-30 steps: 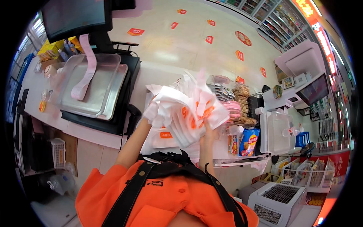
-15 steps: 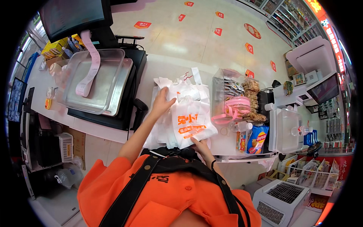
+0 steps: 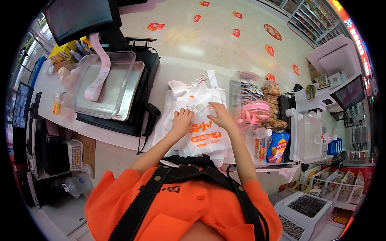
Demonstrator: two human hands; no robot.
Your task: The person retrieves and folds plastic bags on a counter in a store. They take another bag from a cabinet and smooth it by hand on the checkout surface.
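A stack of white plastic carrier bags (image 3: 207, 138) with orange print lies on the counter in front of me. The bags are crumpled at their far end, where the handles are. My left hand (image 3: 183, 121) rests on the left part of the top bag, its fingers stretched forward and slightly apart. On the right of the same bag is my right hand (image 3: 221, 115), its thumb and fingers parted over the crumpled plastic. The undersides of the fingers are hidden.
Left of the bags stand a clear tub (image 3: 120, 86) on a metal tray, a handheld scanner (image 3: 151, 116) and a monitor (image 3: 82, 18). On the right are a clear box (image 3: 238, 94) of packaged snacks with pink ribbon, a plastic bottle (image 3: 263, 132) and a blue chip bag (image 3: 277, 148).
My right hand has moved up from the bag's near edge to its crumpled upper part. My left hand has shifted slightly right and nearer to me. The top bag looks flatter.
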